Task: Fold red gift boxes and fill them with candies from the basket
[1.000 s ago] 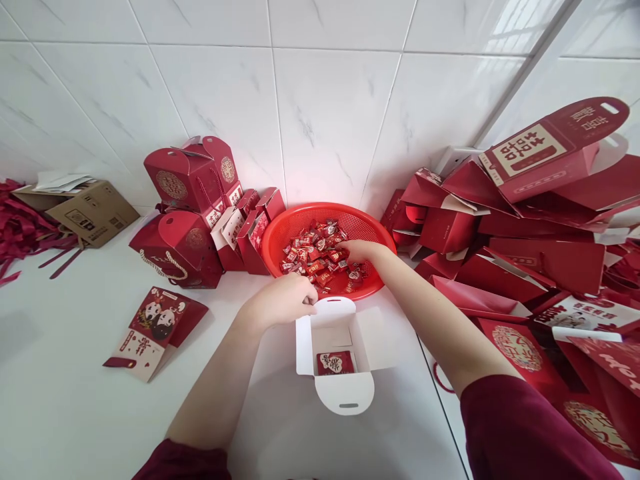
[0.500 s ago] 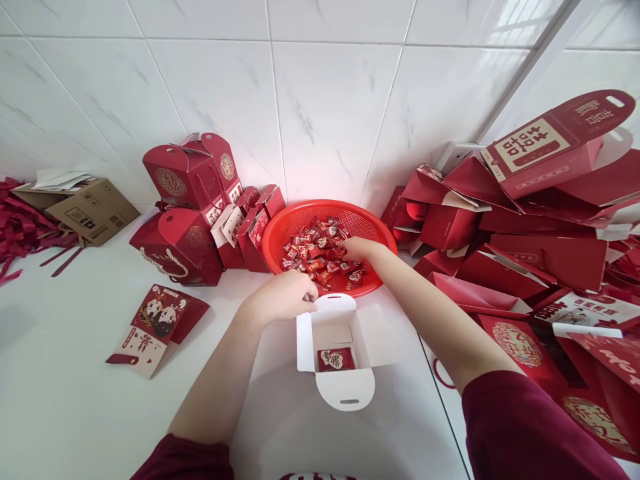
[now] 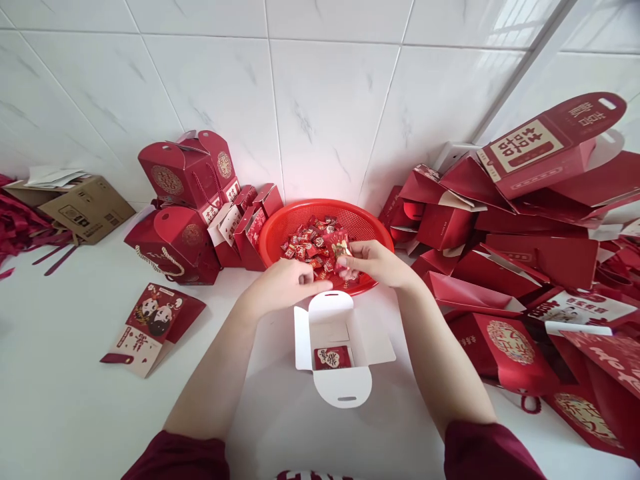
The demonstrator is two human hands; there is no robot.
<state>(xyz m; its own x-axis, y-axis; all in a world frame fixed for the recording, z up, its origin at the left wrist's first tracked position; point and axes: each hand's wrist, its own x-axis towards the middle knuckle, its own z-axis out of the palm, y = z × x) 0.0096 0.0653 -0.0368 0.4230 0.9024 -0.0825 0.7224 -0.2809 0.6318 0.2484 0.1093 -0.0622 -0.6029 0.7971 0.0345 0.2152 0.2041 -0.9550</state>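
My right hand (image 3: 377,261) is closed on a red-wrapped candy (image 3: 339,248) with a gold patch, held over the front of a red plastic basket (image 3: 267,233). Many small red-wrapped candies (image 3: 307,243) lie in that basket. My left hand (image 3: 281,288) is at the basket's front left rim, thumb stretched out apart from its bent fingers, with nothing visible in it. Just below stands an open box (image 3: 343,398), white inside, its flaps folded outward. A red packet (image 3: 333,358) with a cream emblem lies in the box.
Red gift boxes (image 3: 175,247) stand at the left back, with a red and cream folded box (image 3: 150,327) before them. A cardboard box (image 3: 90,210) and red ribbons (image 3: 23,223) sit farther left. Red boxes (image 3: 540,247) are piled on the right. A tiled wall (image 3: 325,113) rises behind.
My right hand has drawn back from among the candies toward me and now holds up a candy. My left hand's thumb has stretched out to the right, above the box's back flap.
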